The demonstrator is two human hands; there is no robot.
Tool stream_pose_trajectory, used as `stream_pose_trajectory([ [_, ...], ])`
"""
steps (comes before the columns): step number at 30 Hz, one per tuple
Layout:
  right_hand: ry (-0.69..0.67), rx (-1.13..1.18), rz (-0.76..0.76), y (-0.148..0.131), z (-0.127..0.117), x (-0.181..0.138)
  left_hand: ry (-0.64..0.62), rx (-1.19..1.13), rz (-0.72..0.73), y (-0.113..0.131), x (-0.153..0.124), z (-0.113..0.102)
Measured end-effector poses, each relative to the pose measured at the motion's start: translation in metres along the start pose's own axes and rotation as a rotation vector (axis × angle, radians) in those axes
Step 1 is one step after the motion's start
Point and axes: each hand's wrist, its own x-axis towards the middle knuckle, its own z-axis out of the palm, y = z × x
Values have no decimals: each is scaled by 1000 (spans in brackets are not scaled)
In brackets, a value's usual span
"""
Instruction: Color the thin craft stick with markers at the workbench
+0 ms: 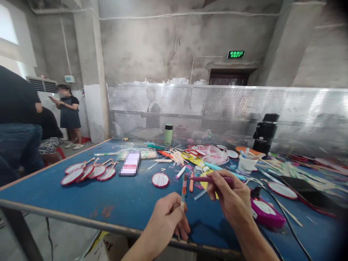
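My left hand (170, 215) is closed around the lower part of a flat wooden stick (184, 188) and keeps it nearly upright over the near edge of the table. Bands of orange, pale blue and a darker shade run along the stick's upper part. Between the thumb and fingers of my right hand (231, 197) is a slim purple marker (209, 179), lying level. Its tip points left and meets or almost meets the stick's top end. Behind the stick lie an orange marker (191, 184), a white marker (180, 173) and a round red-rimmed disc (160, 180).
Several red-rimmed discs (71, 177) overlap on the left of the blue table (125, 203), near a phone (129, 163). A green bottle (168, 135), a white cup (247, 164), a magenta device (268, 213) with cables and loose sticks stand or lie around. People are at the left.
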Motion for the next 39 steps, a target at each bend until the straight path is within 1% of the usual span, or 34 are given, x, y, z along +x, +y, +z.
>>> stream_pose_trajectory([
  [4,18,23,-7,0,1,0,-7,2,6,-1,-1,0],
  [14,-25,-38,25,2,-3,0,-3,-7,-8,-1,-1,0],
  [20,11,12,7,1,0,0,-6,-2,-15,1,-2,1],
  [27,-19,-24,4,0,-1,1,-5,14,-9,1,-2,1],
  [32,8,19,-7,-2,1,1,-3,23,-6,0,-1,1],
  [39,-2,42,-15,-1,2,1,-1,29,-5,0,-2,0],
])
